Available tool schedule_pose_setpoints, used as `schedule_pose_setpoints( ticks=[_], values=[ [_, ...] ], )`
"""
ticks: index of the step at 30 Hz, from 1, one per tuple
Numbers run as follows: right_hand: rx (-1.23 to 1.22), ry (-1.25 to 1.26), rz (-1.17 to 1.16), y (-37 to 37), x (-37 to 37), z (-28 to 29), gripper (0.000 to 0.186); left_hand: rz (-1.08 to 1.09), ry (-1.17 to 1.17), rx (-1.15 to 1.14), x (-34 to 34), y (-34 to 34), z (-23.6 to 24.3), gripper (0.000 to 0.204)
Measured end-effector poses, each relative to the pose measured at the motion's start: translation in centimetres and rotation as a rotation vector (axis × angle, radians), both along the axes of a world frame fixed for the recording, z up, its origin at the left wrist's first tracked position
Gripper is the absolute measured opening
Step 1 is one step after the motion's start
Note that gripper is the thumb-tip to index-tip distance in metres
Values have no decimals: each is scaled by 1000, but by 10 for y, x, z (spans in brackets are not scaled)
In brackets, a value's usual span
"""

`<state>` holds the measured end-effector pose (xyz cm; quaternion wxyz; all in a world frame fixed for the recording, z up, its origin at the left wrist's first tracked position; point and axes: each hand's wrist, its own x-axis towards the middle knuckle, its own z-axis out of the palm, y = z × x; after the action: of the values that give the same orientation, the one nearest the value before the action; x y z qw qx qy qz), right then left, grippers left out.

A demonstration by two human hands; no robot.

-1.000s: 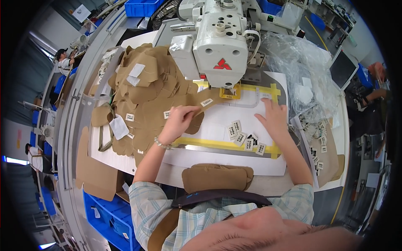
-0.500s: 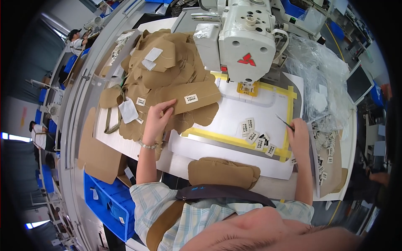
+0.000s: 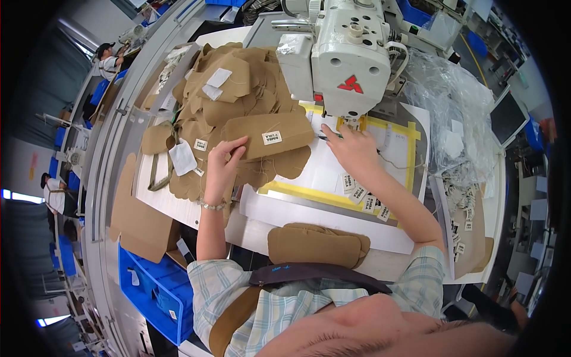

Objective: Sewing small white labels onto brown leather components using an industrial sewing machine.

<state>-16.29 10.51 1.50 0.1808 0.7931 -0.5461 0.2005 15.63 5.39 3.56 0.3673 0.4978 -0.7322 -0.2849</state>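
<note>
Head view, far left: what shows?

Upper left, a co-worker (image 3: 109, 62) seated; second co-worker (image 3: 53, 191) at mid-left. Lower left, blue crate (image 3: 157, 297), flattened-looking cardboard (image 3: 140, 220) just above it.

Moving right?

Heap of brown pieces (image 3: 202, 107), upper left of centre, white paper slips on top. Left hand (image 3: 223, 169) at the heap's lower side, thumb and forefinger close together, fingertips at the left end of a brown strip (image 3: 253, 128). Pinched or merely touched: cannot tell.

Where's that strip, exactly?

Just left of frame centre, lying on the heap's right part, one pale label (image 3: 272, 138) on its face. Folded brown bundle (image 3: 315, 246) at lower centre.

And the right hand?

Right hand (image 3: 355, 149), right of centre, below the white sewing machine (image 3: 351, 56). Forefinger stretched leftward; small dark thing beside the fingertips, grip unreadable. Loose labels (image 3: 358, 193) under the forearm's left side, on a yellow-taped white sheet (image 3: 318, 169).

Right side?

Clear plastic (image 3: 443, 101), upper right; more labels piled below it (image 3: 459, 199); dark screen (image 3: 510, 117) beyond.
</note>
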Motion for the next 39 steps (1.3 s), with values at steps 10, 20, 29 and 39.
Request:
schedule_pose_setpoints(
  ticks=[10, 20, 29, 39],
  values=[
    [121, 77, -38, -20, 8, -17, 38, 2, -111, -120, 6, -5, 8, 26],
    [64, 13, -225, 50, -63, 8, 38, 227, -555, -485, -8, -4, -5, 58],
    [75, -65, -543, 121, -132, -13, 39, -672, -301, -172, -108, 16, -28, 33],
    [14, -141, -512, 149, -132, -13, 36, -881, -374, 43, -140, 10, -21, 16]
  ],
)
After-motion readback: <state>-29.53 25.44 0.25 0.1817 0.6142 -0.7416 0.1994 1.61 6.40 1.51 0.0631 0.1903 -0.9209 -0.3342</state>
